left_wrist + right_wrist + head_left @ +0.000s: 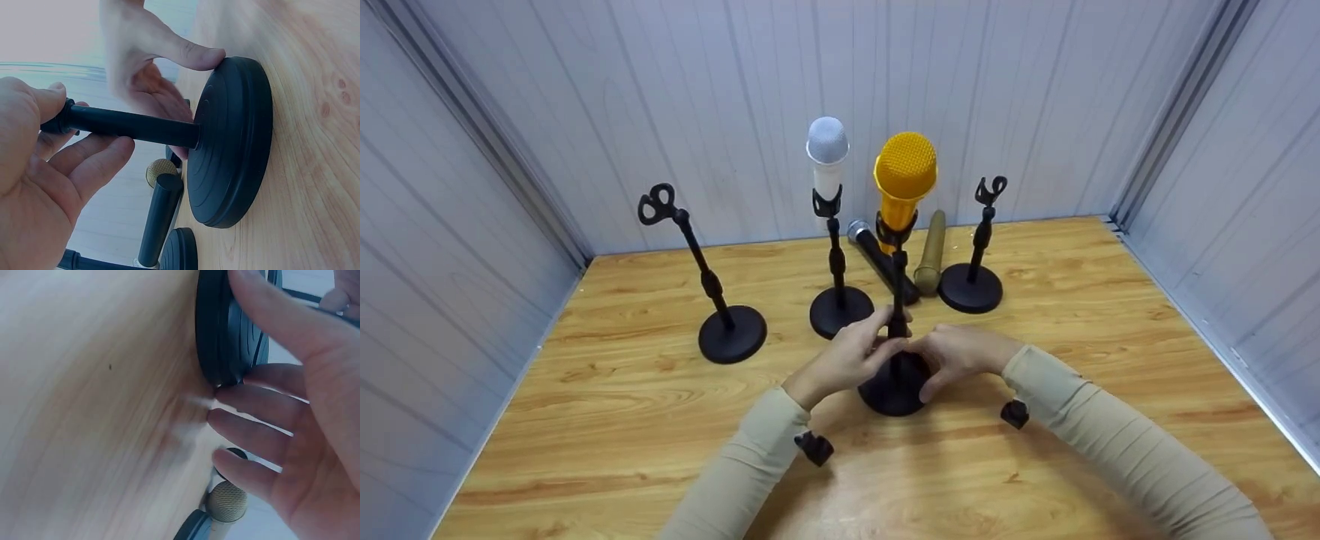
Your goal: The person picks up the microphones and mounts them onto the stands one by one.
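Observation:
A black microphone stand (pixel 892 399) with a round base holds a yellow microphone (pixel 908 166) upright in its clip. My left hand (pixel 851 356) grips the stand's pole (pixel 135 124) between thumb and fingers, above the base. Down at the base (pixel 236 146), my right hand (pixel 966 352) holds the round edge, its thumb on the near side and its fingers (pixel 264 396) reaching round the rim. In the right wrist view, the base stands close over the wooden table.
Behind stands a second stand (pixel 840 311) with a white microphone (pixel 827 146). Stands with bare clips are at left (pixel 733 334) and right (pixel 971 289). A black microphone (pixel 877 255) and a gold microphone (pixel 931 255) lie on the table (pixel 622 420). Panel walls (pixel 697 112) enclose it.

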A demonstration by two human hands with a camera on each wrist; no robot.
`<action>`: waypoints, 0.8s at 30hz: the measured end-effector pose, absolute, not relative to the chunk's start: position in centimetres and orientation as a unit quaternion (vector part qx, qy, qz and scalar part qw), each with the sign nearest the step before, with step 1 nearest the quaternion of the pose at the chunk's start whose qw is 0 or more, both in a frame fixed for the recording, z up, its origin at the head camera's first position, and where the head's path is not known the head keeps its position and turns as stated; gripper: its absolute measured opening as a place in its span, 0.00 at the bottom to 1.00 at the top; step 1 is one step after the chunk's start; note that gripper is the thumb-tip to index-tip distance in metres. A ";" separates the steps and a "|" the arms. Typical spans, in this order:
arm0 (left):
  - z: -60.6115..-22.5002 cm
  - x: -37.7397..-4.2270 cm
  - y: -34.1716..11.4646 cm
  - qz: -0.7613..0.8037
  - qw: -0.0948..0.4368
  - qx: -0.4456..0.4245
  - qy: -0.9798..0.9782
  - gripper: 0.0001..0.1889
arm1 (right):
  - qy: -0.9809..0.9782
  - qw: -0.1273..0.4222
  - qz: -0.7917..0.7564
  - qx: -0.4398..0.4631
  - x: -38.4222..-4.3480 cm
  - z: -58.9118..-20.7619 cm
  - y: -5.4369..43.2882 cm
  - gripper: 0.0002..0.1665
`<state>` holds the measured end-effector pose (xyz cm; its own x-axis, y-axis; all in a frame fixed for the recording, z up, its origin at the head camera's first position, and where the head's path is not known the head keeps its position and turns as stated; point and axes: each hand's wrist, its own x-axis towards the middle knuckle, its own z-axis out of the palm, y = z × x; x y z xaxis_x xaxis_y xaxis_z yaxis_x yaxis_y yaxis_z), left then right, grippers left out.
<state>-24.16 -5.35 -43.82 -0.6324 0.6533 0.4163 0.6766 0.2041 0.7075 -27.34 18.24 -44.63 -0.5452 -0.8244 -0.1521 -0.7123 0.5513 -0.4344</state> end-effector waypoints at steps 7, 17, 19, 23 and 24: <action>-43.8 -24.1 -5.3 -0.467 -0.002 -0.422 -0.777 0.16 | 0.868 0.097 -0.147 -0.464 -27.0 -45.1 18.4 0.45; -43.8 -24.1 -5.3 -0.469 0.003 -0.422 -0.776 0.16 | 0.875 0.102 -0.148 -0.450 -27.1 -45.1 18.2 0.44; -43.8 -24.0 -5.3 -0.471 0.001 -0.421 -0.776 0.16 | 0.877 0.105 -0.145 -0.446 -27.1 -45.0 18.1 0.44; -43.8 -24.1 -5.4 -0.476 -0.012 -0.418 -0.774 0.16 | 0.883 0.117 -0.150 -0.429 -26.9 -44.8 17.8 0.43; -43.7 -24.0 -5.4 -0.477 -0.017 -0.417 -0.773 0.16 | 0.884 0.119 -0.152 -0.425 -26.8 -44.7 17.7 0.43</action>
